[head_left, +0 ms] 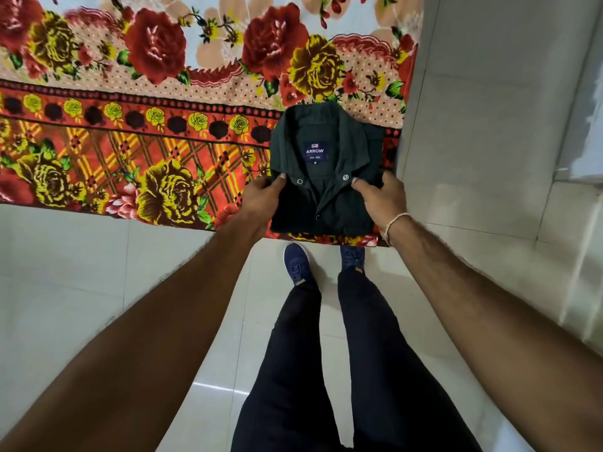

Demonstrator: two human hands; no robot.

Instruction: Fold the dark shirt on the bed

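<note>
The dark green shirt lies folded into a compact rectangle at the near right corner of the bed, collar up, a blue label showing inside the neck. My left hand grips the shirt's left edge with the thumb on top. On the opposite edge my right hand holds the fabric the same way. The fingers of both hands are hidden under the cloth.
A floral red and yellow bedspread covers the bed. White tiled floor spreads below the bed edge, where my legs and blue shoes stand. A pale wall rises right of the bed corner.
</note>
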